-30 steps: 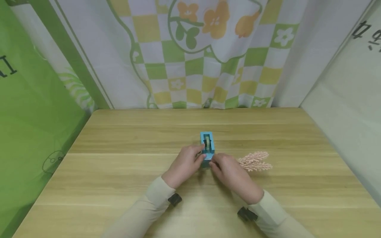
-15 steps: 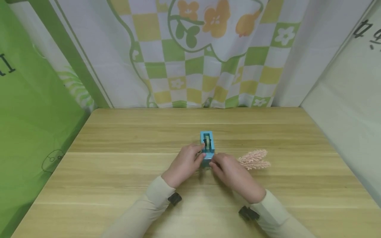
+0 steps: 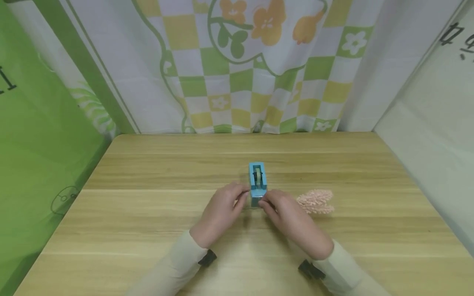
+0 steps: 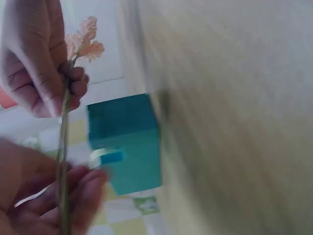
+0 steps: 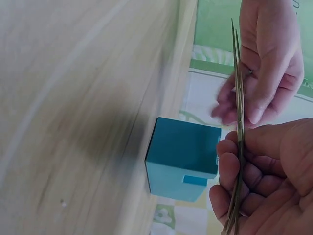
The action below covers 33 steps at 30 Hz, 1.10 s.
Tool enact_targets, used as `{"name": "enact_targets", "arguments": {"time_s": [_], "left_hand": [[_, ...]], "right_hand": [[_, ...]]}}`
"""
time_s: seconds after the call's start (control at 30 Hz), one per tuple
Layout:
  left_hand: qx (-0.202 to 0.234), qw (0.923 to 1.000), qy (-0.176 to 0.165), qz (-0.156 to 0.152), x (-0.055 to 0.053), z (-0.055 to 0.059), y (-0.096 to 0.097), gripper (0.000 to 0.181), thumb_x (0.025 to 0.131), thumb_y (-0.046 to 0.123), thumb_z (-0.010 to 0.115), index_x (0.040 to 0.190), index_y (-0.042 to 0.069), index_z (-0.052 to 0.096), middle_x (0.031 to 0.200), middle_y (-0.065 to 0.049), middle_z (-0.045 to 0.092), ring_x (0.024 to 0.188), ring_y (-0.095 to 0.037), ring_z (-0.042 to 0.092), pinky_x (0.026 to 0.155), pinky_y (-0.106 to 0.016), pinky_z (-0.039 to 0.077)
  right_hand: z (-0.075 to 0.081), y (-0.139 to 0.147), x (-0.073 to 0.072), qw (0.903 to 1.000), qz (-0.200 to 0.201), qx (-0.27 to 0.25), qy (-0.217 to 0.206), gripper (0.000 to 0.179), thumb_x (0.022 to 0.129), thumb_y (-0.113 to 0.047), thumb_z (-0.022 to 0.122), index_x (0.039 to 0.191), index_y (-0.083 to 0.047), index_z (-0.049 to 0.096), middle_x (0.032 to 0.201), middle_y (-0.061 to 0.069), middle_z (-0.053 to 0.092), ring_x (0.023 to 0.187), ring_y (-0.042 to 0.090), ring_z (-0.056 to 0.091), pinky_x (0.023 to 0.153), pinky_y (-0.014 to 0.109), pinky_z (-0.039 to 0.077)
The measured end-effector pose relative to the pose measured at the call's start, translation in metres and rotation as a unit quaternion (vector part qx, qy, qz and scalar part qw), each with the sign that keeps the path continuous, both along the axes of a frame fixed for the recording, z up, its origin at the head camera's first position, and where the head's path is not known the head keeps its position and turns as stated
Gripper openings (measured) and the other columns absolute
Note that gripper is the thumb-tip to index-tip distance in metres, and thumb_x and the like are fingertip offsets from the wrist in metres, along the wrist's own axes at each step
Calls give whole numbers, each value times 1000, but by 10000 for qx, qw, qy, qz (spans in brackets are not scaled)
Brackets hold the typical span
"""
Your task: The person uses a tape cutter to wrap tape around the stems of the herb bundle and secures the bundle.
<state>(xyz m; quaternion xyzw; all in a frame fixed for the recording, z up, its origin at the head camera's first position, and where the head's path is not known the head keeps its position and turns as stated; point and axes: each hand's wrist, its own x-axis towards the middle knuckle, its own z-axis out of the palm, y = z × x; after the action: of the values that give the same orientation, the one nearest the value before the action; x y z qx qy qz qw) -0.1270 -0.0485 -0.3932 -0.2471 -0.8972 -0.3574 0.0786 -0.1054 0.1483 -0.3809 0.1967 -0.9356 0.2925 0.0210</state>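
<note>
My right hand [image 3: 292,218] grips the thin stems [image 5: 239,147] of pink flower sprigs [image 3: 314,201], whose heads stick out to its right. In the wrist views the stems run on past the right fingers and cross in front of my left hand [image 3: 222,209]. A blue tape dispenser [image 3: 258,197] with a roll of tape [image 3: 258,176] stands on the table between the hands. Left of the dispenser, my left thumb and fingertips are close together. Blur hides whether they pinch a bit of tape or the stems. The right fingertips are at the dispenser's front right side.
The wooden table [image 3: 148,230] reaches back to a checked, flowered curtain [image 3: 240,82]. A green panel [image 3: 44,123] borders it on the left and a pale panel [image 3: 429,115] on the right. Dark wrist cameras [image 3: 311,269] hang under both sleeves.
My left hand has left the dispenser's side, moving left and slightly toward me, its thumb and fingers drawing together. The right hand keeps its grip near the same spot; the flower heads have turned slightly.
</note>
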Motion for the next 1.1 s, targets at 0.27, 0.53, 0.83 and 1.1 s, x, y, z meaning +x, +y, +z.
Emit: {"name": "enact_targets", "arguments": {"time_s": [0.27,0.53,0.83,1.1], "left_hand": [[-304,9929,-925,-688,7,7,-4,21,107,19,61,100,6,77,74,4,62,63,-4,48,58,-18,45],[-150,9907,-992,-917,11,8,0,14,103,10,66,100,4,78,80,1,69,65,-5,51,59,-19,46],[-130,9933,-635,-957,11,7,1,13,102,10,67,98,3,78,83,-1,72,67,-5,52,61,-18,47],[-28,9928,-545,-1062,12,8,3,13,101,9,68,98,2,78,89,-7,77,71,-6,56,65,-19,50]], "right_hand": [[3,-3,6,9996,-49,-241,131,10,101,-11,69,91,-7,70,78,-3,62,68,6,49,60,19,46],[2,-4,11,9992,-53,-317,238,7,100,-13,69,95,-11,73,84,-4,68,74,3,55,66,18,52],[-1,-2,14,9989,-272,-256,298,8,100,-13,70,99,-8,76,85,-1,69,70,4,53,62,18,49],[1,-2,16,9978,-331,-124,566,11,100,-10,69,101,-3,78,82,1,69,67,4,49,58,17,46]]}}
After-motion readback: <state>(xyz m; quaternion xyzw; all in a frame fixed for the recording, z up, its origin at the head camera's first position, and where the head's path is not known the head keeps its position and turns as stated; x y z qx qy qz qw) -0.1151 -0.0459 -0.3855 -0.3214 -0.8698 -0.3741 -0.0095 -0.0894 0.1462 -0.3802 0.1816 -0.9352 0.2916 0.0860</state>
